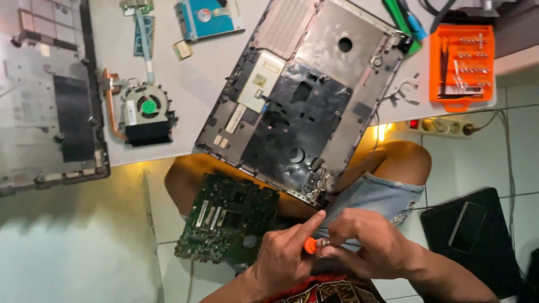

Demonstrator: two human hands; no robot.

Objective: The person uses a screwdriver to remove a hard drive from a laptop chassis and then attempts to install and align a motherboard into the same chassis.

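Both of my hands meet low in the view, above my lap. My left hand (281,261) grips the orange handle of a small screwdriver (310,245), with the index finger stretched along it. My right hand (368,247) pinches the screwdriver's metal end with its fingertips. A green circuit board (224,224) rests on my thigh just left of my hands. Beyond my hands, an opened laptop chassis (303,95) lies on the white table (191,84), its hinge corner hanging over the table's edge.
On the table lie a cooling fan with a copper pipe (145,112), a blue hard drive (208,17), a grey laptop cover (45,95) and an orange bit case (461,64). A power strip (443,126) and a black pad carrying a phone (471,224) sit on the tiled floor.
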